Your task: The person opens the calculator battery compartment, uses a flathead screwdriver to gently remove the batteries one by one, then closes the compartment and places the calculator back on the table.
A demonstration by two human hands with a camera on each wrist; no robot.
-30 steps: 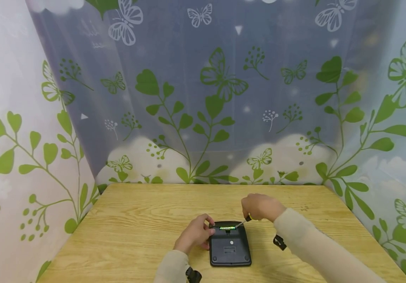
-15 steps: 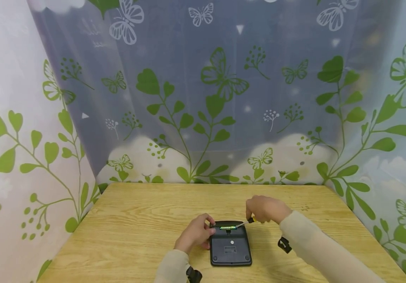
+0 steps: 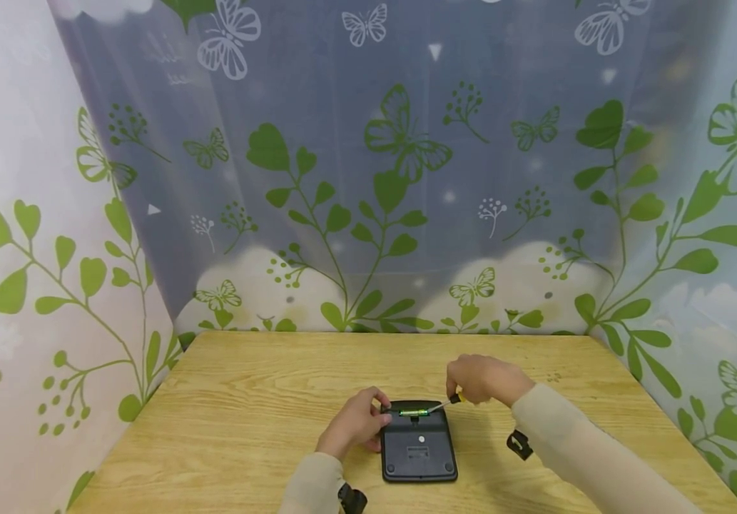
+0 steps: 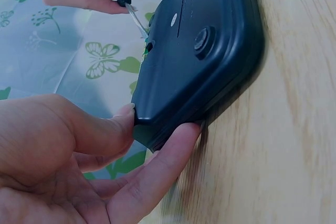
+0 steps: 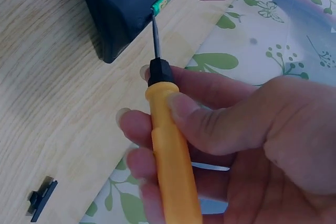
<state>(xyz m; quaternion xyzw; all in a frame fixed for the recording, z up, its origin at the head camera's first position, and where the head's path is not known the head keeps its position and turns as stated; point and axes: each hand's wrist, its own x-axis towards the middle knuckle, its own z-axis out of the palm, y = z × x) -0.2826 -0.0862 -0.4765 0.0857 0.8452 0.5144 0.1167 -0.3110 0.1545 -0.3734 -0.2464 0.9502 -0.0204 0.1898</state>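
Note:
A black desk calculator (image 3: 418,457), by its look, lies face down on the wooden table. A green battery (image 3: 414,412) sits in the uncovered slot near its far edge. My left hand (image 3: 357,422) grips the calculator's far left corner, thumb on one side and fingers on the other, as the left wrist view shows. My right hand (image 3: 485,380) holds a screwdriver (image 5: 173,145) by its yellow handle, thumb and fingers wrapped around it. The screwdriver's metal tip touches the battery's right end. Much of the handle is hidden by the hand in the head view.
A small black plastic piece (image 5: 42,199), perhaps the slot's cover, lies on the table in the right wrist view. The wooden table (image 3: 265,371) runs back to a patterned cloth (image 3: 317,214) hanging behind it, with more cloth at both sides.
Over the first half second my right hand shifted slightly right, tilting the screwdriver lower while its tip stayed at the battery's end. Since then both hands look nearly still.

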